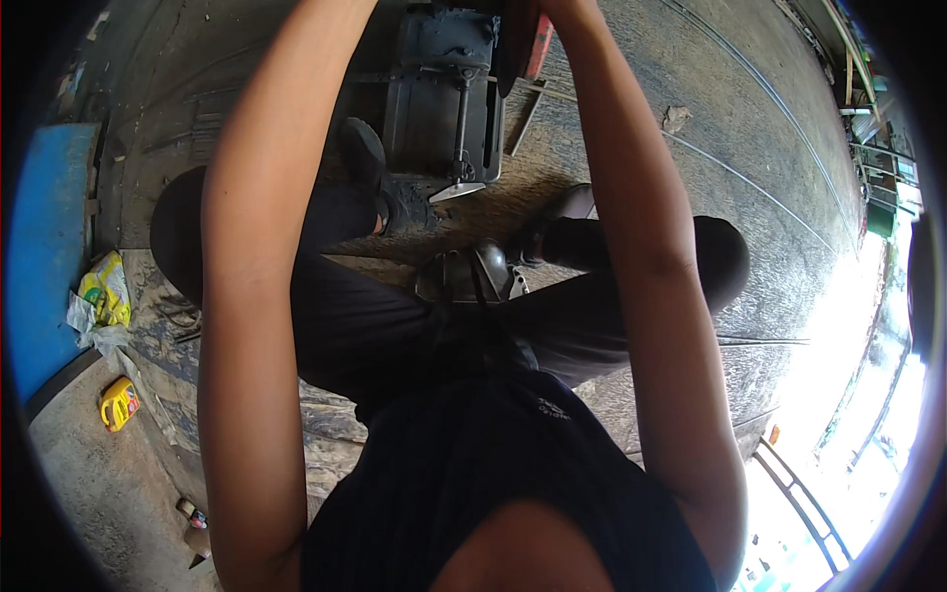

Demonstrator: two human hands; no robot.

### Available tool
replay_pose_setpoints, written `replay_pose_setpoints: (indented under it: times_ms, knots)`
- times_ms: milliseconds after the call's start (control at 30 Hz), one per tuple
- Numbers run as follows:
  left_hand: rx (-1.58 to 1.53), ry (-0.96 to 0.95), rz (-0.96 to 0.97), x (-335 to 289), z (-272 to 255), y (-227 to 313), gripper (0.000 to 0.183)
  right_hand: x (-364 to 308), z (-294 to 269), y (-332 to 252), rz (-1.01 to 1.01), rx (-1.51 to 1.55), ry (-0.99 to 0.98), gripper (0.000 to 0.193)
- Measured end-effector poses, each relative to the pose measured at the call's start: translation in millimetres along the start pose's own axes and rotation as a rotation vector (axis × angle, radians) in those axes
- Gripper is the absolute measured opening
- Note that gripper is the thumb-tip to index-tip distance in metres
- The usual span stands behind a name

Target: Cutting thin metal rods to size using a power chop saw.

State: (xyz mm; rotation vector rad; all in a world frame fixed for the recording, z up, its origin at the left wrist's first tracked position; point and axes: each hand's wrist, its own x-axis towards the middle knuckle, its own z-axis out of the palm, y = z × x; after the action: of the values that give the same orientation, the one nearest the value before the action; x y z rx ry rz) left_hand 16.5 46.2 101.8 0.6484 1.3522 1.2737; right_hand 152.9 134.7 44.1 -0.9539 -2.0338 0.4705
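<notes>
Both my arms reach forward and leave the picture at the top. My left hand is cut off by the upper edge. Only the base of my right hand (564, 8) shows there, its fingers hidden, close beside a red metal part (540, 47). Next to that part is a dark disc (513, 44), seen nearly edge-on. Between my forearms stands what looks like a cut-off saw, with a dark metal base (419, 123) and a screw clamp (462, 118). The clamp's pale triangular end piece (458, 191) points toward me. What my hands hold cannot be seen.
My shoes (367, 158) rest near the saw base on the worn floor. A short metal bar (528, 118) lies right of it. Cables (755, 183) cross the floor at right. A yellow container (119, 405), a yellow bag (107, 289) and a blue panel (49, 247) are at left.
</notes>
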Motion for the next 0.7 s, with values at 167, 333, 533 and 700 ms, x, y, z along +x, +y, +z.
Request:
replay_pose_setpoints:
  times_ms: [167,333,533,700]
  knots:
    - [-0.012,0.096,0.089,-10,6,-26,0.041,-28,-6,-9,-0.108,0.150,0.120,0.048]
    - [-0.073,0.152,0.011,-20,8,-46,0.051,-49,-14,-16,-0.169,0.136,0.103,0.051]
    - [-0.093,0.222,0.058,-34,11,-89,0.052,-85,-31,-30,-0.044,0.176,-0.014,0.055]
    - [-0.074,0.192,0.130,-55,12,-123,0.046,-113,-15,-14,-0.026,0.132,-0.022,0.062]
